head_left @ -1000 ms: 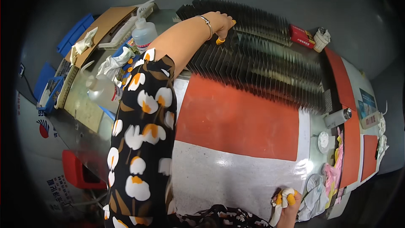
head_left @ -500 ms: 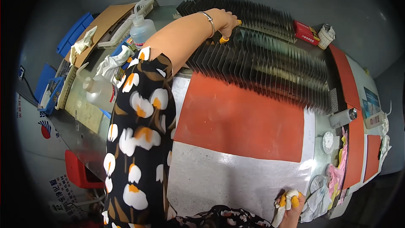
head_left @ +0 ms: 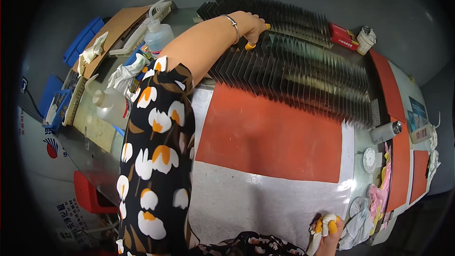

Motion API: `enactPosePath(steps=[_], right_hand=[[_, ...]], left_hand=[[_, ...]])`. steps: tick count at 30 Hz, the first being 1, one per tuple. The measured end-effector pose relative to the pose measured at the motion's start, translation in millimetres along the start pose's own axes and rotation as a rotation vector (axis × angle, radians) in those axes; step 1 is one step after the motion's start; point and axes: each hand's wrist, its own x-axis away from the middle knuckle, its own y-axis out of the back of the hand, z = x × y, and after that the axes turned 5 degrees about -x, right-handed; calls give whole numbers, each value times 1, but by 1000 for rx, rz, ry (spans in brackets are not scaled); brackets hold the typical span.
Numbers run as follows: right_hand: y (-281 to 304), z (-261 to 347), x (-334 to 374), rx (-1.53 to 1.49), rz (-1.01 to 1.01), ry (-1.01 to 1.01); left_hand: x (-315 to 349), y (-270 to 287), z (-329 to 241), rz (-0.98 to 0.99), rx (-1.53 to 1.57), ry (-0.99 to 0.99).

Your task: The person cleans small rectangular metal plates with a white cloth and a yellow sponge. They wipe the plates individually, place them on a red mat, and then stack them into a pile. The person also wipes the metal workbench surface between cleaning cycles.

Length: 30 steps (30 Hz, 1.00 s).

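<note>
At the back of the table, several rows of thin dark plates (head_left: 289, 78) stand on edge, closely spaced. My left hand (head_left: 252, 26) reaches across to the left end of the middle row, orange finger covers on its thumb and a finger. These tips sit apart at either side of a dark plate there, its edges between them; the other fingers curl over and partly hide it. Low at the right, my right hand (head_left: 332, 241), also with orange covers, is closed round a crumpled white cloth (head_left: 314, 244).
A red-brown mat (head_left: 270, 135) lies before the rows. Two wash bottles, one clear blue (head_left: 159, 37) and one whitish (head_left: 111, 106), stand at left beside white cloths (head_left: 124, 73). A red box (head_left: 343, 37), a metal canister (head_left: 385, 132) and pink rags (head_left: 377, 194) are at right.
Both hands keep nearly the same places. The view has shifted very slightly; my left hand stays at the middle row and my right hand still holds the cloth.
</note>
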Motion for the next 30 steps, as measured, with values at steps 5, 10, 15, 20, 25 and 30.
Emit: enactPosePath(steps=[5,10,15,20,25,30], right_hand=[[26,-13,-4,-27,50,48],[19,-12,-1,-14,-6,46],[24,-13,-3,-39,29,32],[23,-12,-3,-33,-1,25],[23,-11,-2,-37,28,37],[2,-2,-1,-21,65,19]], left_hand=[[2,-6,3,-22,35,20],[2,-6,5,-15,140,-4],[1,-6,0,-19,86,-25],[1,-7,0,-22,116,-24],[6,-5,1,-21,29,-29],[2,-5,-4,-34,-1,-32]])
